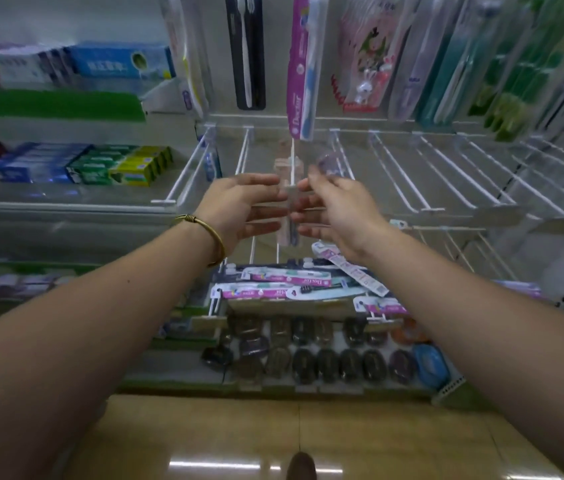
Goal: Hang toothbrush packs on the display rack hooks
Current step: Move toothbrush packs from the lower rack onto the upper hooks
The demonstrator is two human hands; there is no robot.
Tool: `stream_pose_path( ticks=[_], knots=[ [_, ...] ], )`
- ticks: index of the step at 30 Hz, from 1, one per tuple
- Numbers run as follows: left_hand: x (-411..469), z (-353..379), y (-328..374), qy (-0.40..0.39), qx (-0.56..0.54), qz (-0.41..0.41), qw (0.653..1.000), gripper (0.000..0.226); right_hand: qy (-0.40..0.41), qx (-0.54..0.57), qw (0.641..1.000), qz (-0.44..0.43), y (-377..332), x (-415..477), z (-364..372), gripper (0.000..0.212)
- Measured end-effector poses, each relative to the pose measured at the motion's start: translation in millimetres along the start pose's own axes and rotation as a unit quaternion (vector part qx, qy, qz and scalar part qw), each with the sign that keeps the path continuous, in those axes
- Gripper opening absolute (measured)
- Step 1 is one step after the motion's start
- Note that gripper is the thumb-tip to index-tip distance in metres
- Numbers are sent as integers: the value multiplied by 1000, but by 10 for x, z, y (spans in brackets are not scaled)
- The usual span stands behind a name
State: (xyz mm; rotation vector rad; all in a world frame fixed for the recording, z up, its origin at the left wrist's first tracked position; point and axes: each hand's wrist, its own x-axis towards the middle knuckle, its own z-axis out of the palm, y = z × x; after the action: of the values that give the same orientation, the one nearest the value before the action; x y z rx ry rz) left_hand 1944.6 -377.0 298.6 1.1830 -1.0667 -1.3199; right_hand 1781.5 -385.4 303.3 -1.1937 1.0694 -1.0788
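A clear toothbrush pack [288, 206] with pale pink brushes hangs upright between my two hands, its top at the tip of a white wire hook [293, 154]. My left hand [239, 209] holds the pack's left edge with the fingers spread along it. My right hand [337, 211] grips the right edge, thumb and forefinger pinched near the top, where a blurred purple bit [328, 163] shows. More toothbrush packs [275, 285], pink and white, lie in a loose pile on the lower hooks under my wrists.
Several bare white hooks [446, 174] run off to the right. The row above carries hanging packs: a black one [245, 50], a pink one [303, 64], green ones [502, 81]. Toothpaste boxes [100, 164] fill the shelves at left. Dark soap cases [325, 362] sit low.
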Motion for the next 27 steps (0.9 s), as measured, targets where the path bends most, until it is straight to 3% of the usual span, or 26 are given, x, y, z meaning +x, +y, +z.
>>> stream_pose_path(
  ticks=[17, 23, 27],
  knots=[
    [19, 318, -1175, 7, 1, -196, 981, 27, 70, -64, 982, 161, 1343, -26, -736, 34],
    [353, 566, -1526, 20, 7, -244, 970, 27, 92, -158, 968, 174, 1685, 291, -1124, 38],
    [552, 691, -1733, 26, 14, -263, 964, 26, 101, -250, 953, 136, 1874, 539, -1422, 47]
  ],
)
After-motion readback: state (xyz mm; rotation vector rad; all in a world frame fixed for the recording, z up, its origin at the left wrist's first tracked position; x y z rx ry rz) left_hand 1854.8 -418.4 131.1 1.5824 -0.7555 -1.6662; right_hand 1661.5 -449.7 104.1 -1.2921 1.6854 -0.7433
